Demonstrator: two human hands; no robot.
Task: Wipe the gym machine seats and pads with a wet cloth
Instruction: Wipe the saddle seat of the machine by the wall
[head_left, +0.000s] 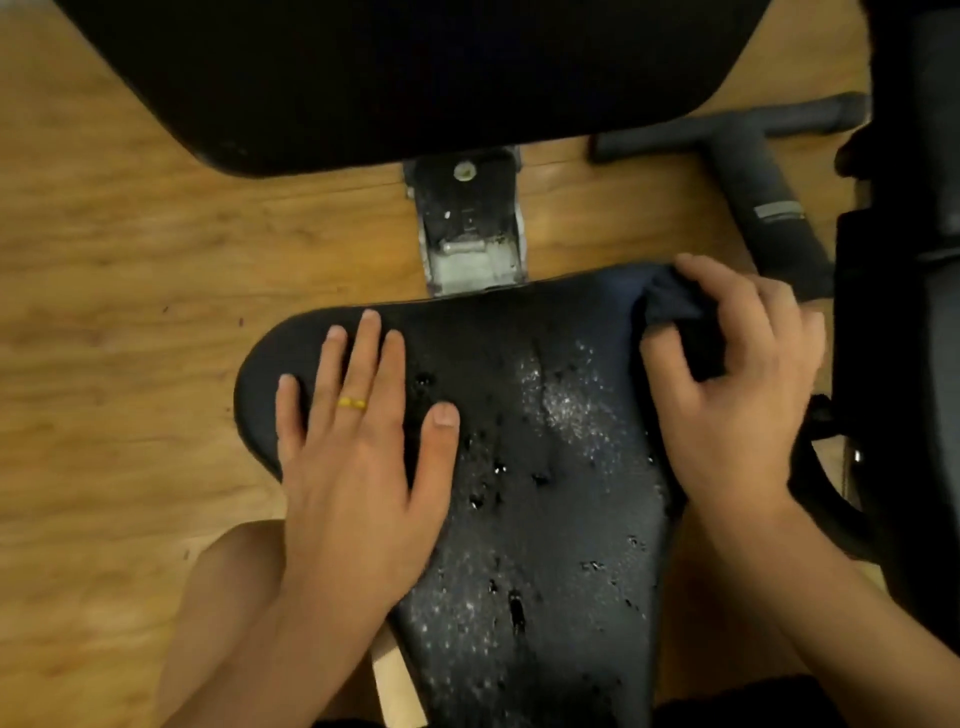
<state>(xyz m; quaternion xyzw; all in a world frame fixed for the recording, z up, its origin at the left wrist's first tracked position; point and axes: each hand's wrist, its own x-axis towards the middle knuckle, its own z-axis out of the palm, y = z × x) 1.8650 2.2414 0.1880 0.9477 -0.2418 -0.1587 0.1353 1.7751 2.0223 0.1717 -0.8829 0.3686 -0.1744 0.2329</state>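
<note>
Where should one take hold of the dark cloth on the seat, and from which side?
Grip the dark cloth at its bunched middle, from above, as the right hand does: fingers curled over it, thumb at its near edge. It lies crumpled at the far right corner of the seat, so a top grasp probably gathers most fabric.
</note>
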